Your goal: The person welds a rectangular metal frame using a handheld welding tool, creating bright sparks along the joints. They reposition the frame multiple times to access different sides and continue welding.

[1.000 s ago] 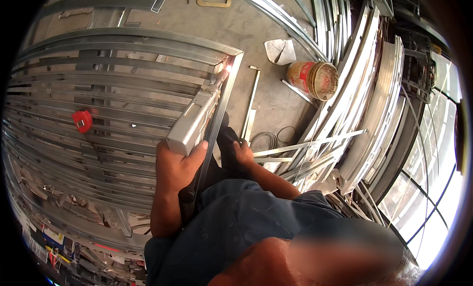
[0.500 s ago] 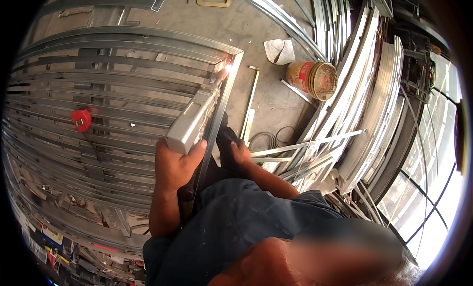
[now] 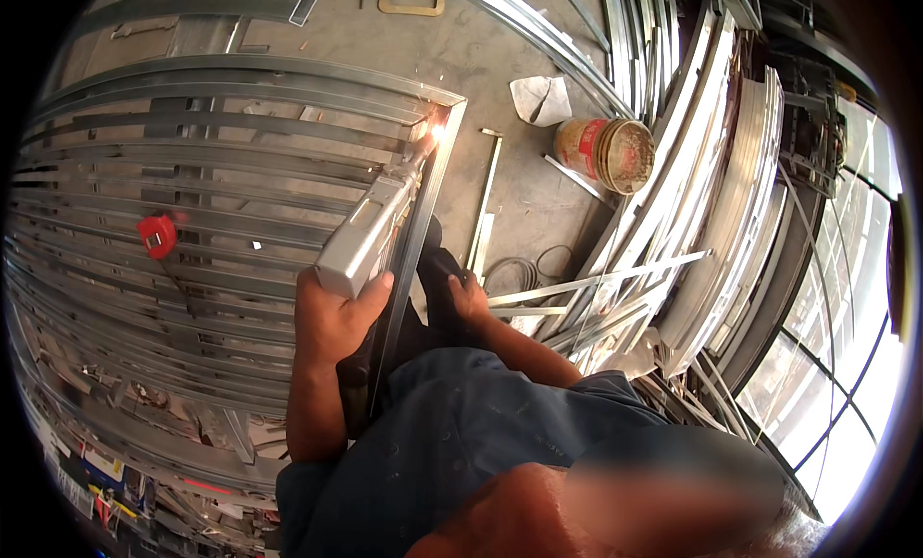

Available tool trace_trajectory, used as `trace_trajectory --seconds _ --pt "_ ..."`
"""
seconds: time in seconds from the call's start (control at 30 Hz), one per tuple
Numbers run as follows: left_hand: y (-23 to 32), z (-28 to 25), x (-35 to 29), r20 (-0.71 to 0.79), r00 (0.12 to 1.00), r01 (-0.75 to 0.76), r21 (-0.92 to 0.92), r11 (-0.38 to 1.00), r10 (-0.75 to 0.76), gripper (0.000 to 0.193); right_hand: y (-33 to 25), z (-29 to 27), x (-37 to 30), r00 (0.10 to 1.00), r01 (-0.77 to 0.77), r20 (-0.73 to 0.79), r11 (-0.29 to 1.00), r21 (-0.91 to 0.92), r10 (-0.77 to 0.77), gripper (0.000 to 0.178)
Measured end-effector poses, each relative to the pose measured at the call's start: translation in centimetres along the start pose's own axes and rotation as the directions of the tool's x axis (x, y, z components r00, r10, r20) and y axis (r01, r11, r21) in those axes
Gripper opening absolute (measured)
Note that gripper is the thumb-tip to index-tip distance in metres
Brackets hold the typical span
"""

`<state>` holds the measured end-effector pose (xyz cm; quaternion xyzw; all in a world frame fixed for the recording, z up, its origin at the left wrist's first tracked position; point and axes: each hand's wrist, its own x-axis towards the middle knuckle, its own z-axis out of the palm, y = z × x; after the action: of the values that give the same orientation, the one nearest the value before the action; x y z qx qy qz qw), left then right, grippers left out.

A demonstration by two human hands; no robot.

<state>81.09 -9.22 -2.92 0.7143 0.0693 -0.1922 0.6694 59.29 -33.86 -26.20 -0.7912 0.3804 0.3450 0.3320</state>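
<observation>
My left hand (image 3: 336, 318) is closed around the rear of a silver, boxy welding gun (image 3: 363, 233). The gun's nozzle points up and away, and a bright glow with sparks burns at its tip. That tip meets the inner side of a metal frame (image 3: 435, 173) close to its far right corner. Parallel metal slats (image 3: 221, 188) fill the frame to the left of the gun. My right hand (image 3: 469, 297) rests on my dark trouser leg, thumb apart and no tool visible in it; some of its fingers are hidden.
A red tape measure (image 3: 157, 237) lies on the slats at left. Beyond the frame stand a dirty bucket (image 3: 606, 154), a white sheet (image 3: 539, 100) and a C-clamp (image 3: 411, 3) on the floor. Long metal profiles (image 3: 731, 212) are piled at right, near a coiled cable (image 3: 511, 272).
The welding gun and my left hand have shifted slightly left in the picture, as has the frame's corner. More sparks fly around the tip. My right hand stays on my leg.
</observation>
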Motion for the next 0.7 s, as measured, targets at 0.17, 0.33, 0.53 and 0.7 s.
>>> trace_trajectory --seconds 0.17,0.33,0.53,0.7 --pt "0.0 0.2 -0.1 -0.020 0.999 -0.031 0.004 1.000 0.031 0.019 -0.2 -0.1 0.0 0.999 -0.033 0.022 0.999 -0.019 0.033 0.073" --pt "1.8 0.1 -1.6 -0.051 0.998 -0.029 0.122 0.992 0.036 0.021 0.5 0.1 0.0 1.000 -0.012 0.022 1.000 0.017 0.011 0.074" --pt "2.8 -1.8 -4.9 -0.163 0.971 -0.144 0.184 0.972 0.174 0.024 -0.4 0.8 0.2 0.986 0.034 0.147 0.962 0.271 -0.077 0.072" --pt "1.8 -3.9 -5.9 -0.140 0.985 -0.105 0.010 0.994 0.105 0.047 -10.4 -1.9 -3.5 0.927 0.050 0.225 0.696 0.716 -0.299 0.070"
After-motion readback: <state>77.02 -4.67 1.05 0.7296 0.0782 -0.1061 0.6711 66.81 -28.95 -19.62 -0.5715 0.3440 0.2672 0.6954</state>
